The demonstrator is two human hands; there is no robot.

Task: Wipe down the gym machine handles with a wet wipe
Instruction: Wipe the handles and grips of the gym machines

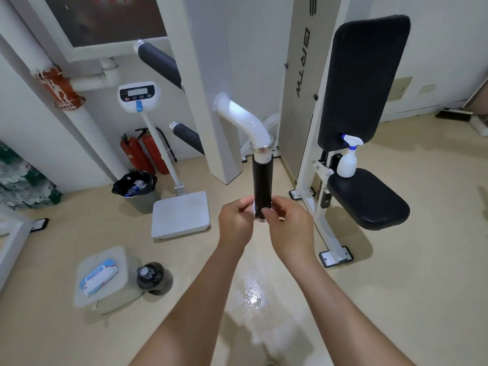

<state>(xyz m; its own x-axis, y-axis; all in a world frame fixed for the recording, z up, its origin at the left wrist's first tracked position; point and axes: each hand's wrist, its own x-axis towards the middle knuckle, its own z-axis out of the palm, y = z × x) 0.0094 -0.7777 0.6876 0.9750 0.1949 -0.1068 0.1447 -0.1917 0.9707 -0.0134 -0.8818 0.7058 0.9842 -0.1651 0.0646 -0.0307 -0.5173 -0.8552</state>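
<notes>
Both forearms rise from 6 o'clock and converge just below mid-frame, wrists bent slightly inward. The left grip (235, 220) is curled, thumb and fingers pinching a white wipe (254, 208) against the left side of the handle (262, 183). The right grip (287, 228) faces it, fingers curled round the handle's lower end with the thumb tip pressed on the black sleeve. How far the wipe wraps behind the handle cannot be told.

The handle hangs upright, its metal end cap between the two grips, its top joined to a bent white tube (245, 117) toward 12 o'clock.

On the floor (396, 286) at 8 o'clock a wipes pack (99, 276) lies on a clear box (116, 262), with a dark bottle (153, 278) just beside it. A scale (182, 215) stands at 9 o'clock, a bin (137, 188) near it.

At 3 o'clock a spray bottle (348, 159) stands on the black seat (368, 199), touching the backrest (364, 80). Two more black handles (158, 62) show at 10 and 11 o'clock.
</notes>
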